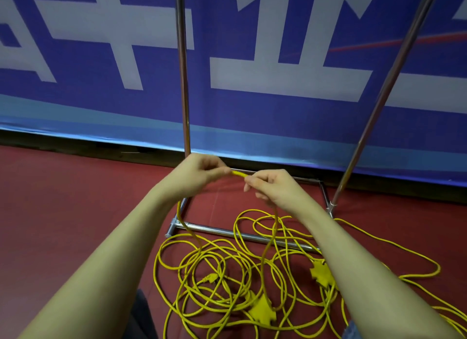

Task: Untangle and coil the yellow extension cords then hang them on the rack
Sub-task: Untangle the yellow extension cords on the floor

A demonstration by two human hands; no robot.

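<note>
hands [202, 173]: 2 | rack [183, 86]: 1 | yellow socket heads [262, 311]: 2 | plug [211, 278]: 1

Setting: indoor event or sports hall | Evidence: dark red floor mat [63, 199]; large blue-and-white printed banner [252, 106] spanned the far wall; chrome rack [183, 86] stood before it.

We had only one view, a wide-angle camera on the head, looking forward and down. Both forearms ran up from the bottom corners, so the left hand [199, 172] and right hand [271, 187] met near the middle, close to the lens. The floor [63, 199] filled the lower half, and the banner [252, 111] stood across the upper half. The rack [183, 86] posts leaned outward and the banner's edge bowed, probably lens distortion. The rack's top lay beyond the frame.
</note>
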